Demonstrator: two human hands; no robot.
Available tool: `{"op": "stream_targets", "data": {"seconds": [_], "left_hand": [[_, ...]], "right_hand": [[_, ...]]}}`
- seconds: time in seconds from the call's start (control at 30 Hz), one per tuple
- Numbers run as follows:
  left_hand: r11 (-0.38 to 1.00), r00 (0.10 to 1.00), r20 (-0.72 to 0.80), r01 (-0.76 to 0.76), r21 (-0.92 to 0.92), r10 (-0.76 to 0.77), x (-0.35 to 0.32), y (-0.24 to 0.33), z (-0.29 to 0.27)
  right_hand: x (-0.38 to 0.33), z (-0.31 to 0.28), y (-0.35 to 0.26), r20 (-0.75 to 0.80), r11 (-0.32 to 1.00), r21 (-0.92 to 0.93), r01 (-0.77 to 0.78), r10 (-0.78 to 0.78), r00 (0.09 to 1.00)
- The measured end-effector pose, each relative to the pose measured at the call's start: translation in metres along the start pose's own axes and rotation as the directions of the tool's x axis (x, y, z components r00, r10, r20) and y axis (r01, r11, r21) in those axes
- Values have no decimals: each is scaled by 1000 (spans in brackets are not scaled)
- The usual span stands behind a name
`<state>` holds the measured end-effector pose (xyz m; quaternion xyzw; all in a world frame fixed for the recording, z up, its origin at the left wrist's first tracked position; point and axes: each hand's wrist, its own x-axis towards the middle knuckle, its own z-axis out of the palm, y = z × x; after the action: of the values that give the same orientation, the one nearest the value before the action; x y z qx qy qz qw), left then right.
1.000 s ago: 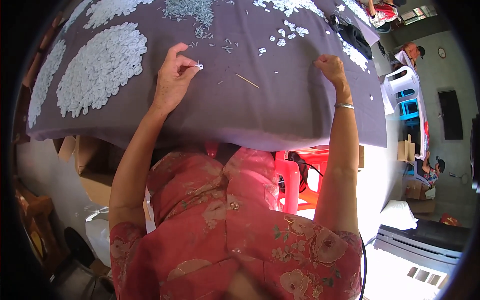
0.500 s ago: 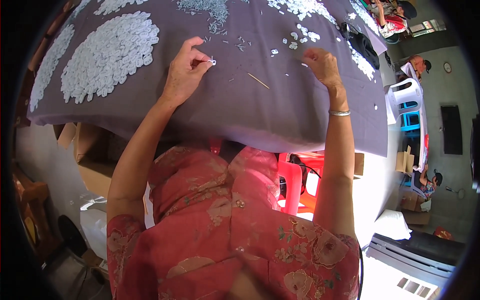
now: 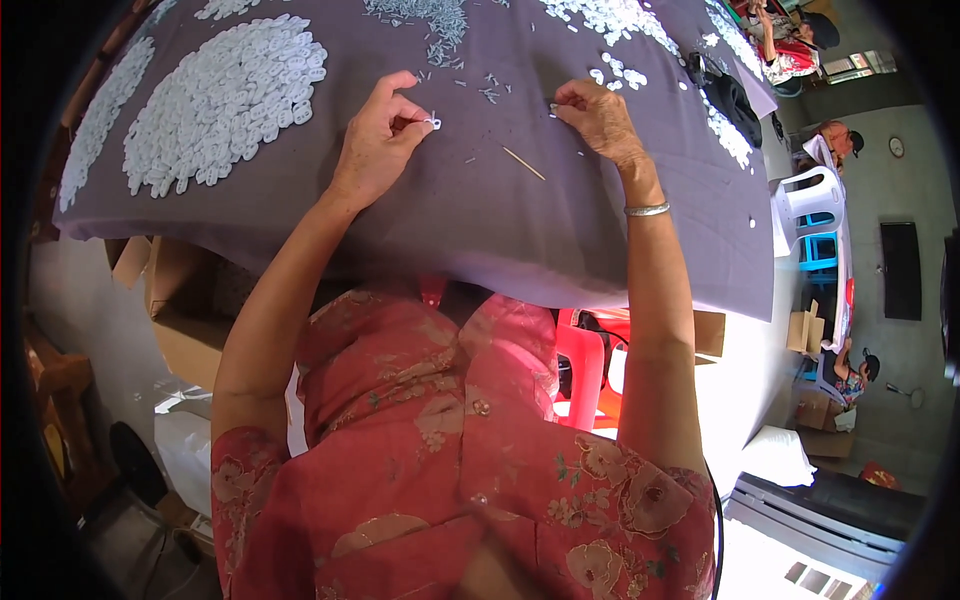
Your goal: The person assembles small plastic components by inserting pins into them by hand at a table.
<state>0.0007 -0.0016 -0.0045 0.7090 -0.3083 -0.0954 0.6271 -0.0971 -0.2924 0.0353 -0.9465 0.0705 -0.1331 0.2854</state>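
Note:
My left hand (image 3: 378, 135) is raised over the dark tablecloth, thumb and index finger pinching a small white plastic piece (image 3: 436, 124) with a thin grey pin standing at it. My right hand (image 3: 602, 122), a silver bangle on its wrist, reaches down to the cloth. Its thumb and fingertips are closed on another small white piece (image 3: 554, 111), mostly covered by the fingers. Between the hands lies a thin wooden stick (image 3: 524, 163). Several loose grey pins (image 3: 490, 95) are scattered beyond it.
A large heap of white oval pieces (image 3: 225, 105) covers the left of the table (image 3: 420, 215). Grey pins (image 3: 430, 25) are piled at the far middle, and smaller white pieces (image 3: 615, 22) at the far right. A black bag (image 3: 730, 105) sits by the right edge.
My right hand has moved left and closed on a small white piece on the cloth. My left hand keeps its pinch, nearly unmoved.

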Motion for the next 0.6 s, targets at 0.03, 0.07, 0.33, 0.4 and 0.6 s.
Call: {"op": "stream_targets", "data": {"seconds": [0.03,0.07,0.33,0.4,0.6], "left_hand": [[1000,1000,-1,-2,-3,2,0,0,0],[1000,1000,-4,4,18,-4,0,0,0],[1000,1000,-13,16,23,-15,-2,6,0],[1000,1000,-19,3,11,-3,-2,5,1],[999,1000,-14,22,26,-22,-1,5,2]], "right_hand": [[-1,-2,-2,0,1000,-4,1,-1,1000],[-4,-5,-4,19,998,-30,-53,54,998],[-4,-46,27,-56,924,-241,-296,291,955],[6,-47,41,-275,941,-221,-257,193,942],[55,-28,78,-288,925,-282,-256,173,942]]}}
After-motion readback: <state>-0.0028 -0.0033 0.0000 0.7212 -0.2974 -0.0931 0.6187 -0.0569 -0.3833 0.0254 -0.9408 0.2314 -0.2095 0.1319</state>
